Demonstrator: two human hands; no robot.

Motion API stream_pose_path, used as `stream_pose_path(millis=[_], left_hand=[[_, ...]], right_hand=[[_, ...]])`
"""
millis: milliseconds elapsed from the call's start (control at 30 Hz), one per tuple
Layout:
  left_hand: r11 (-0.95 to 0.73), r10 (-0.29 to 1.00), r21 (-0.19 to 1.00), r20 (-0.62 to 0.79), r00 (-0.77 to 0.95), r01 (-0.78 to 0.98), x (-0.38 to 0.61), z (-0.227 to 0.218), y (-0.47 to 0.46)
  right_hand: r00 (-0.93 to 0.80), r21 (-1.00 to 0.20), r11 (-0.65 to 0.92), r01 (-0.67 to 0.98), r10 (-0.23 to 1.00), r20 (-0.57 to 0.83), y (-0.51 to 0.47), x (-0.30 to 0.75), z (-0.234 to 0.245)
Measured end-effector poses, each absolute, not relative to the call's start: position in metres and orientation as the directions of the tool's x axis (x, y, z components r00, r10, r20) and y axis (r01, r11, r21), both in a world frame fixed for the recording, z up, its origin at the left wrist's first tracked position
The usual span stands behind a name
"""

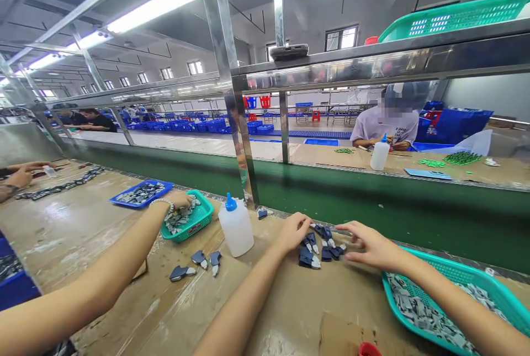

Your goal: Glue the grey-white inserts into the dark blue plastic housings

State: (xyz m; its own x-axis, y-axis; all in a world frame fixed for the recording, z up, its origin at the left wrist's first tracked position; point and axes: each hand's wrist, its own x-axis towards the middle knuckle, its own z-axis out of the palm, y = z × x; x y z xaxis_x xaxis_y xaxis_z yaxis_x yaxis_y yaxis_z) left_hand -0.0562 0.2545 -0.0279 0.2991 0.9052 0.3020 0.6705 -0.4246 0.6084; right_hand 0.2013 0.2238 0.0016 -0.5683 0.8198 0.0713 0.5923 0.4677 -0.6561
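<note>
Between my two hands lies a loose cluster of dark blue plastic pieces with white tips on the brown work surface. My left hand is at the cluster's left edge, thumb and forefinger drawn together at the tips beside the upper pieces; what they grip, if anything, is hidden. On the other side, my right hand has its fingers spread, thumb apart, close to the cluster and holding nothing. Under my right forearm stands a green basket of small grey parts.
A white bottle with a blue cap stands left of my left forearm. Beyond it, a co-worker's hand reaches into another green basket. A few blue-white pieces lie nearby. A metal post rises at the bench's back edge.
</note>
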Motion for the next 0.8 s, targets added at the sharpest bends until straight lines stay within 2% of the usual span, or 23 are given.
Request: stream_pose_path(millis=[133, 233, 267, 367, 433, 500, 633, 800], left_hand=[[-0.396, 0.912, 0.515, 0.32, 0.259, 0.76, -0.059, -0.024, 0.26], [-0.312, 0.932, 0.462, 0.317, 0.174, 0.83, -0.058, -0.023, 0.27], [-0.254, 0.942, 0.453, 0.316, 0.113, 0.855, -0.059, -0.022, 0.273], [-0.024, 0.945, 0.457, 0.3, -0.128, 0.889, -0.069, -0.022, 0.279], [0.101, 0.929, 0.479, 0.269, -0.255, 0.872, -0.081, -0.02, 0.28], [0.163, 0.918, 0.511, 0.235, -0.32, 0.844, -0.093, -0.018, 0.279], [0.133, 0.934, 0.613, 0.186, -0.306, 0.779, -0.104, -0.011, 0.272], [-0.112, 0.974, 0.808, 0.206, -0.098, 0.579, -0.088, 0.004, 0.244]], right_hand=[[-0.367, -0.505, 0.416, 0.757, 0.909, 0.198, 0.175, 0.266, -0.001], [-0.206, -0.434, 0.301, 0.849, 0.946, 0.252, 0.155, 0.313, -0.023], [-0.169, -0.422, 0.255, 0.87, 0.958, 0.23, 0.152, 0.325, -0.031], [-0.124, -0.437, 0.127, 0.89, 0.992, 0.037, 0.148, 0.343, -0.05], [-0.149, -0.471, 0.094, 0.877, 0.985, -0.081, 0.149, 0.34, -0.053], [-0.191, -0.503, 0.106, 0.858, 0.974, -0.12, 0.151, 0.33, -0.051], [-0.199, -0.522, 0.108, 0.846, 0.972, -0.122, 0.153, 0.314, -0.045], [-0.152, -0.538, 0.091, 0.838, 0.986, -0.071, 0.145, 0.308, -0.037]])
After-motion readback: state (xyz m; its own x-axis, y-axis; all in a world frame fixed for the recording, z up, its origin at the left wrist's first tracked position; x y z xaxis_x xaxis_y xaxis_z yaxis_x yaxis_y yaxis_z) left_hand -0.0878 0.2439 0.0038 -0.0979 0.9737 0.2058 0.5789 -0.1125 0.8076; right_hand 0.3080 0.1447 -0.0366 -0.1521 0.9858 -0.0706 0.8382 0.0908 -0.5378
